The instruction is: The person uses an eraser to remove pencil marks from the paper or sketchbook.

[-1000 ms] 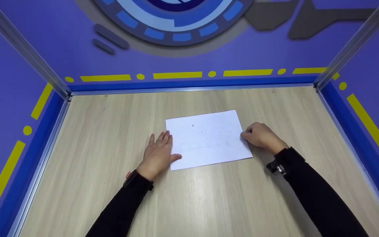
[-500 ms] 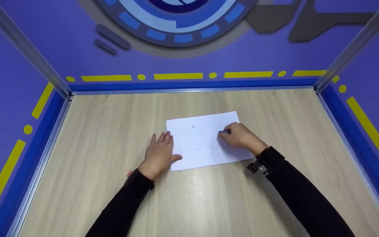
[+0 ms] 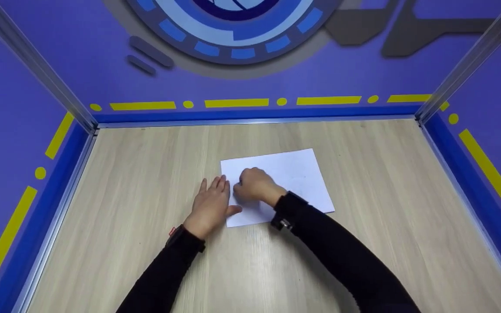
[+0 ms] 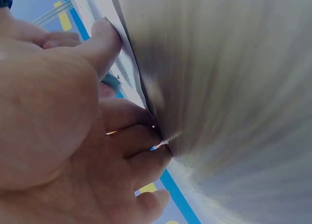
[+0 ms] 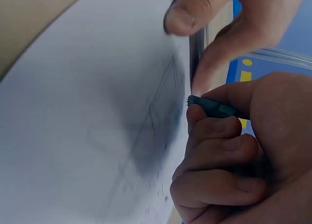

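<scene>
Paper lies on the counter, near the centre of the head view and turned slightly. The left hand rests at its nine o'clock edge: the fingers are rather straight and point near to twelve o'clock, only the thumb reaches clearly over the paper, and nothing is gripped there. The right hand is over the nine o'clock half, just beside the left one, with curled fingers. In the right wrist view its thumb and forefinger pinch a small green block, perhaps an eraser, and the other fingers are folded at six o'clock of it. Faint grey lines and dark specks lie on the paper nearby. I judge that the paper could slide or wrinkle if the right hand pushes strongly toward three o'clock, because only one side is held. The hands are so near that a stroke toward nine o'clock could hit the left thumb. The specks could smear under the folded fingers, and the block, being short, could slip and let a nail scratch the surface. Whether the block touches the paper, I cannot tell.
</scene>
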Action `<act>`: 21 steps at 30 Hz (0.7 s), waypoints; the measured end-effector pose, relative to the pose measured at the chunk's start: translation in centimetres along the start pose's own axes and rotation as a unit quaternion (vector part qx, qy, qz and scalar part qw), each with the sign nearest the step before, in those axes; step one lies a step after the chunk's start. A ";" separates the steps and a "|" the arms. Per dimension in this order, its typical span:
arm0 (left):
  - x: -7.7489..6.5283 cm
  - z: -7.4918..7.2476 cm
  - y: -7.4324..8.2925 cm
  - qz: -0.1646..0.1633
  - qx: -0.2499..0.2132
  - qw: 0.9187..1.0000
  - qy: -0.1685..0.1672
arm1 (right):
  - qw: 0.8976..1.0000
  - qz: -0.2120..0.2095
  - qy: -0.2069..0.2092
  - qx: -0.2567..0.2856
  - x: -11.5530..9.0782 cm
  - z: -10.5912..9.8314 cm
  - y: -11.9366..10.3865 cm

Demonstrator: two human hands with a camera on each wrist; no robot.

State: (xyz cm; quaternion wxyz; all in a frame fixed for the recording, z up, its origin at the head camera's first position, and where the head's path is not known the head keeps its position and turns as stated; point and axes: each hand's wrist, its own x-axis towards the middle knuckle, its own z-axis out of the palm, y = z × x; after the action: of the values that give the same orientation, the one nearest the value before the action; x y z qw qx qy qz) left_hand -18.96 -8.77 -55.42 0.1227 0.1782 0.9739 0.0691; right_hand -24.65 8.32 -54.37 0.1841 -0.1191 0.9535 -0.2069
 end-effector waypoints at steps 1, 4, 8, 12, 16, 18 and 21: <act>0.0 0.1 0.0 0.000 0.001 1.000 0.000 | 1.000 0.004 -0.003 0.001 0.2 0.2 -0.1; 0.1 0.2 0.2 0.003 0.009 1.000 0.002 | 1.000 0.021 -0.006 0.013 0.3 0.4 0.4; 0.2 0.1 0.3 0.005 0.017 1.000 -0.007 | 0.999 0.039 -0.001 0.027 -0.2 -0.6 2.9; 0.0 0.0 0.2 0.003 0.019 1.000 -0.019 | 0.997 0.052 0.012 0.047 -1.4 -2.2 6.9; -0.1 0.0 0.0 0.001 0.021 1.000 -0.019 | 0.995 0.071 0.022 0.063 -2.9 -4.0 11.4; -0.1 0.1 -0.1 0.002 0.019 1.000 -0.016 | 0.994 0.082 0.023 0.069 -3.6 -4.8 13.4; -0.2 0.1 -0.2 0.003 0.016 1.000 -0.012 | 0.993 0.098 0.025 0.069 -4.6 -5.9 16.1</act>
State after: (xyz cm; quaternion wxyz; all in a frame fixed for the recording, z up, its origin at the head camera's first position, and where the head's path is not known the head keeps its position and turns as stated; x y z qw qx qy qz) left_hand -18.79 -9.06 -55.53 0.1316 0.1837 0.9728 0.0515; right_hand -25.24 26.04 -55.02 0.1872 -0.0073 0.9484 -0.2559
